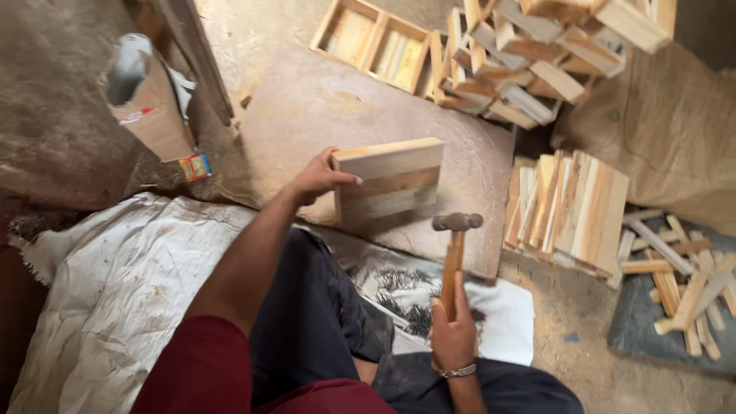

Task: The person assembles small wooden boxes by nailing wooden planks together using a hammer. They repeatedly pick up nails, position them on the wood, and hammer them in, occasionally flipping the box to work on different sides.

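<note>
My left hand grips the left end of a small wooden box frame, holding it tilted on edge over a flat stone slab. My right hand holds the wooden handle of a hammer, whose metal head points up just below the frame's right corner, a little apart from it. A pile of small nails lies on a white sheet between my knees.
A stack of flat wooden slats lies right of the slab. Finished box frames are heaped at the back, loose offcuts at far right. A cardboard box stands at the left, with a white sack spread below it.
</note>
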The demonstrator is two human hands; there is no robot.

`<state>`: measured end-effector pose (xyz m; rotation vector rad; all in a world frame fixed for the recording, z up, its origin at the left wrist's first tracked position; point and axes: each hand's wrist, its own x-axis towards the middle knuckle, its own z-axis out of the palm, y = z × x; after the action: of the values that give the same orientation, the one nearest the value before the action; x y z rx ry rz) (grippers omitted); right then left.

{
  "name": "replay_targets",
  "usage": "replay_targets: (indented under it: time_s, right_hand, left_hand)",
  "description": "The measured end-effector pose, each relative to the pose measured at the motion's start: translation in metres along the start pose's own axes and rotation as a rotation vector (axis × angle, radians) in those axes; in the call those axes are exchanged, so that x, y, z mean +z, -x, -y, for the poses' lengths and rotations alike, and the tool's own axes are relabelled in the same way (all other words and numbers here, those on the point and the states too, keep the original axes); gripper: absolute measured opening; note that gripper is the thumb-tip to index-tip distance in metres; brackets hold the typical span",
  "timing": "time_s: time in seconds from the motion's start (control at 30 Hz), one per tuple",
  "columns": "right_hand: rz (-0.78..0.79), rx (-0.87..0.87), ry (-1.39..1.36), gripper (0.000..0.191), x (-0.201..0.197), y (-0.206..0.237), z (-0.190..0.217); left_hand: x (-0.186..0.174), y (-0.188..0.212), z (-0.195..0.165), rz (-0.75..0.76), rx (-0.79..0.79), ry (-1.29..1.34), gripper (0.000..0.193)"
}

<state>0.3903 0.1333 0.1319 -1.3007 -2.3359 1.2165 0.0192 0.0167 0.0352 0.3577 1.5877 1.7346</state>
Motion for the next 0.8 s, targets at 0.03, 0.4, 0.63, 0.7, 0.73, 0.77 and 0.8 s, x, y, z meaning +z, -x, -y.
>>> replay_targets:
  time_s: [0.03, 0.4, 0.63, 0.7, 0.73, 0.77, 0.8]
  right_hand:
    - [-0.002, 0.038, -0.045, 0.075, -0.006, 0.000, -0.007]
    - [0.160, 0.365, -0.631, 0.080, -0.017, -0.058, -0.057]
    - [0.117, 0.461, -0.463, 0.080, 0.018, -0.072, -0.087]
    - [0.066, 0.413, -0.347, 0.079, 0.026, -0.073, -0.102]
    - [0.050, 0.366, -0.312, 0.079, 0.029, -0.071, -0.109]
    - [0.035, 0.321, -0.275, 0.078, 0.031, -0.069, -0.116]
    - [0.006, 0.151, -0.228, 0.074, 0.032, -0.066, -0.121]
  left_hand:
    - [-0.002, 0.000, 0.001, 0.039, -0.103, 0.035, 0.073]
    - [0.029, -0.007, -0.012, -0.865, 0.413, -1.162, 0.064]
    - [0.176, 0.091, 0.062, 0.742, 0.135, -1.340, 0.022]
    - [0.191, 0.111, 0.085, 0.650, 0.316, -1.182, 0.024]
    - [0.195, 0.115, 0.093, 0.643, 0.344, -1.224, 0.021]
    - [0.197, 0.118, 0.098, 0.634, 0.369, -1.264, 0.018]
    - [0.196, 0.120, 0.100, 0.624, 0.393, -1.304, 0.016]
